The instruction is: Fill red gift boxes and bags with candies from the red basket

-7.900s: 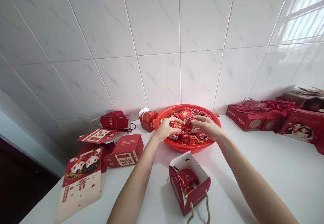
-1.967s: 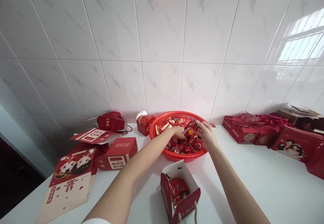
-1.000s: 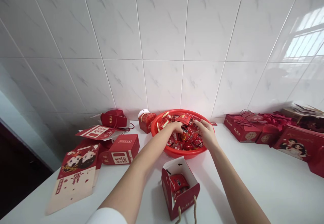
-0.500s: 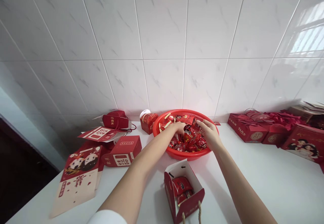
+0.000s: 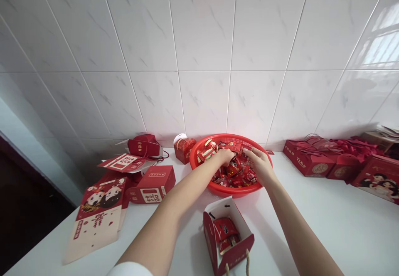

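A red plastic basket (image 5: pixel 230 193) full of candies in shiny wrappers (image 5: pixel 237 171) stands against the tiled wall. Inside it, my left hand (image 5: pixel 226 156) has its fingers closed among the wrappers; what they hold is partly hidden. My right hand (image 5: pixel 260 164) reaches over the basket's right side, fingers stretched out and apart, tips close to a red packet (image 5: pixel 233 146) between the two hands. In front of the basket, an open red gift box (image 5: pixel 229 249) with rope handles and a white inside holds a few red packets (image 5: pixel 225 228).
Left of my arm lie red boxes (image 5: pixel 158 180) and a flat printed carton (image 5: pixel 96 226). A small red box (image 5: pixel 183 148) stands beside the basket. Far right are more red gift boxes (image 5: pixel 307 159) and a box with a printed couple (image 5: pixel 378 178). All rest on a white table (image 5: pixel 299 213).
My left hand has moved slightly right within the candies, closer to my right hand. My right hand stays over the basket's right side. The view has shifted a little.
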`<state>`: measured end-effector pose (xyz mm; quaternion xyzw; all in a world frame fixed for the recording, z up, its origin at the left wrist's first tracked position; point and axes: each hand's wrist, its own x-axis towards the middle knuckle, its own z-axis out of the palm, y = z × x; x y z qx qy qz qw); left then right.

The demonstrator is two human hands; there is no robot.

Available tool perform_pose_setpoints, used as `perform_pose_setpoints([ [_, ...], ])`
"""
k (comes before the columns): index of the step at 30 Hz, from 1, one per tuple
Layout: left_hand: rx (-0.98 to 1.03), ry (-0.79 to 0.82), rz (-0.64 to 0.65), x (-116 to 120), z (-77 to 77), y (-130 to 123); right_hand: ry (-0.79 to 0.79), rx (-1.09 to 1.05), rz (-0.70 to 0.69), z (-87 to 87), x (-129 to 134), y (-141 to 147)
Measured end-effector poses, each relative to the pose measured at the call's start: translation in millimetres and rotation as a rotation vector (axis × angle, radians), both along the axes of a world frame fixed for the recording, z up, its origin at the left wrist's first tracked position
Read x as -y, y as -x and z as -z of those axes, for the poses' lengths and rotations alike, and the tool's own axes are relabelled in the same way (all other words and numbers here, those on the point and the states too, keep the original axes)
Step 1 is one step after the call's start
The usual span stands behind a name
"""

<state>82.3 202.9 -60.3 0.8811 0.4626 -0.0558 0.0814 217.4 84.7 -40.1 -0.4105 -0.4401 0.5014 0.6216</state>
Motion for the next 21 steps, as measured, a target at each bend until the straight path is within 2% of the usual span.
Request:
perform_pose_setpoints([
  [6,-0.088,0.01,0.014,6,-1.8,-3,-0.031,0.007,-0.004,-2.3,4,2],
  [13,-0.109,0.053,0.011,2,-3.3,1,-0.031,0.032,0.011,-5.1,6,3],
  [17,-0.067,0.091,0.018,-2,-4.9,2,-0.054,0.038,-0.01,-5.0,6,2],
  [21,0.059,0.12,0.016,-6,-0.3,5,-0.062,0.057,-0.007,-2.6,5,1],
])
